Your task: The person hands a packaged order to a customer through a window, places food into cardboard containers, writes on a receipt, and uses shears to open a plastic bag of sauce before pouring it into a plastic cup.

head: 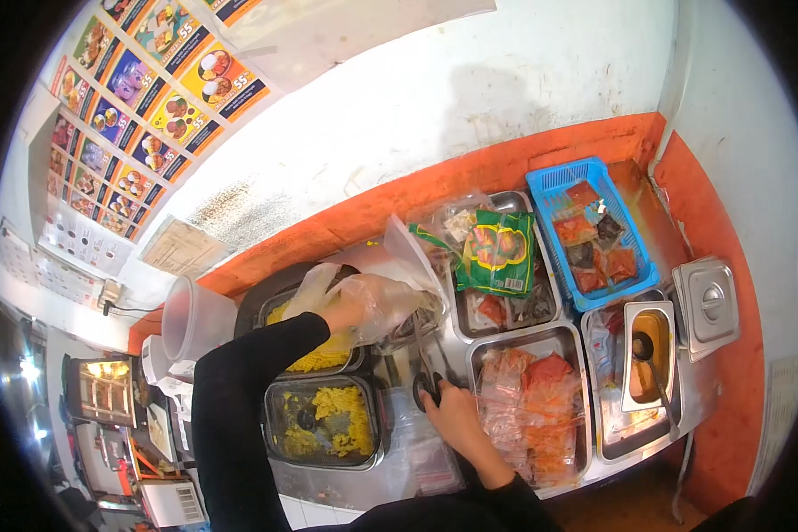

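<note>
My left hand (362, 302) is inside or behind a clear plastic bag (389, 309), above a tray of yellow food (319, 356); its fingers are blurred by the plastic. Black-handled scissors (427, 386) are in my right hand (455, 412), with their blades pointing up to dark packets (422, 319) below the bag. A second tray of yellow food (326, 422) lies to the left of my right hand. Flat clear plastic bags (432, 459) lie on the steel table below it.
Steel trays hold red and orange sachets (532, 399) and a green packet (499, 253). A blue basket (652, 282) with sachets stands behind. At right are a sauce pan with a ladle (658, 386) and steel lids (711, 299). A clear plastic tub (196, 326) stands left.
</note>
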### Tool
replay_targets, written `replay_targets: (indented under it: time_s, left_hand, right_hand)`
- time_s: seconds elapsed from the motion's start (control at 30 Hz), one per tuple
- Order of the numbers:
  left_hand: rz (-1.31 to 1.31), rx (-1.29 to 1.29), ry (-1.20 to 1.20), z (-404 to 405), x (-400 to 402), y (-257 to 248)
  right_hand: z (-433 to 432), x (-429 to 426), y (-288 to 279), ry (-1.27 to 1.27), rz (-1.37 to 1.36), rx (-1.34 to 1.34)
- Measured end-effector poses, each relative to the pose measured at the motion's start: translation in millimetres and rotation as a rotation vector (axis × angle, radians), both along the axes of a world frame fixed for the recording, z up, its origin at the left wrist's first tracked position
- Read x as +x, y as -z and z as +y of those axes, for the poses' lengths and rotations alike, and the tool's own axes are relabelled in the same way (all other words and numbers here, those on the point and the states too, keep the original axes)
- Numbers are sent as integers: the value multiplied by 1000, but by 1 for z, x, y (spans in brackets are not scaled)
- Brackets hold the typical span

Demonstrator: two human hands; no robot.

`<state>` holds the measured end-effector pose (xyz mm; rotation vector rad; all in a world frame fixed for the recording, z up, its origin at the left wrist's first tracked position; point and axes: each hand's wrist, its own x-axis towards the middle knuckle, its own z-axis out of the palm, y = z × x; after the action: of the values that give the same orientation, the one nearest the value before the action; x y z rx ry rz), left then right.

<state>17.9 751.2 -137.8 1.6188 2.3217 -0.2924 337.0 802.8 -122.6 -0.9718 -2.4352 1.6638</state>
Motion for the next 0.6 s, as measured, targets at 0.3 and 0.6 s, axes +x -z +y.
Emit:
replay_targets:
  time_s: [0.3,0.6]
  left_hand:
    - [-81,127,89,-5,51,-59]
    - [-218,405,400,11,62,-94]
  right_hand:
    - [-5,-2,-14,67,-6,-44]
    - [2,3,-19,82,30,-39]
